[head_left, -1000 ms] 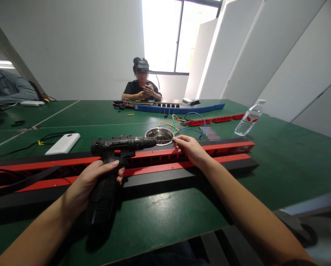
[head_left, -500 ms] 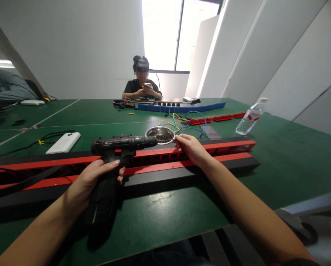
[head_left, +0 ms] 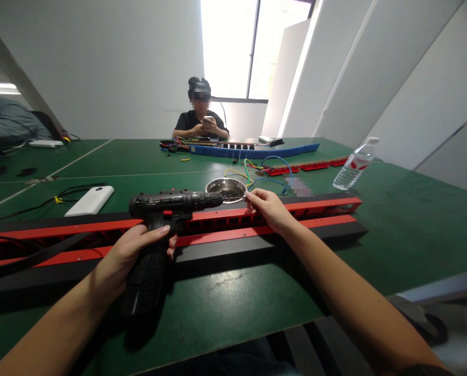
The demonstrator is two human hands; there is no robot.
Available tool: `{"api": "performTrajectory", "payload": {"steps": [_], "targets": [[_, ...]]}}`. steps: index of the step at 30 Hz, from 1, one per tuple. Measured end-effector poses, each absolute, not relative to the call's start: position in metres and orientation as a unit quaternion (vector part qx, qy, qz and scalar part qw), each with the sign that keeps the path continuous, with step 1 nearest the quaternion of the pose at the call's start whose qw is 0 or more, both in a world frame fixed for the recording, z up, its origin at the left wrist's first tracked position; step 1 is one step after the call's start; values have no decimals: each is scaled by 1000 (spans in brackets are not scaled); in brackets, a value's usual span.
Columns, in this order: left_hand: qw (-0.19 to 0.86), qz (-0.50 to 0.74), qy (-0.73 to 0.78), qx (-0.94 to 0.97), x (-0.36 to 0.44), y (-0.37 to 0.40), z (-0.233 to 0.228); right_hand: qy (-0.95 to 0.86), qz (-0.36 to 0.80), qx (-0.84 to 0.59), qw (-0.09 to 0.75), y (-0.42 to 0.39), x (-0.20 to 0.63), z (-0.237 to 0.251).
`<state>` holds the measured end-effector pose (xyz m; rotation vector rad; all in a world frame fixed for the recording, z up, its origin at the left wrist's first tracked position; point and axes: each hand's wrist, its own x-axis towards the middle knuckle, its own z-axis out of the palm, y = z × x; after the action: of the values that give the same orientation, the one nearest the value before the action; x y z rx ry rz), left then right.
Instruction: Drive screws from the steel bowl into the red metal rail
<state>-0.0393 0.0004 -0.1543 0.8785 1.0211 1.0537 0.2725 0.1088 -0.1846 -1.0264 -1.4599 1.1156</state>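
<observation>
Steel bowl (head_left: pixel 226 186) at 12 o'clock on the green bench (head_left: pixel 393 230), small dark screws heaped inside. Black cordless drill (head_left: pixel 166 209) before it: matte body, red switch, chuck pointing toward 3 o'clock, held over the red-and-black rail (head_left: pixel 315 214). Left hand (head_left: pixel 129 256) wrapped tight round the drill grip. Right hand (head_left: pixel 268 209), arm outstretched, fingers pinched at the bowl rim; contents of the pinch too small to tell.
</observation>
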Motion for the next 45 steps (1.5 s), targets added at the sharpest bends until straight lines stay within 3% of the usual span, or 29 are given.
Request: {"api": "performTrajectory", "payload": {"steps": [45], "targets": [[684, 457, 430, 371, -47, -1, -159, -627, 438, -427, 482, 112, 275, -191]]}}
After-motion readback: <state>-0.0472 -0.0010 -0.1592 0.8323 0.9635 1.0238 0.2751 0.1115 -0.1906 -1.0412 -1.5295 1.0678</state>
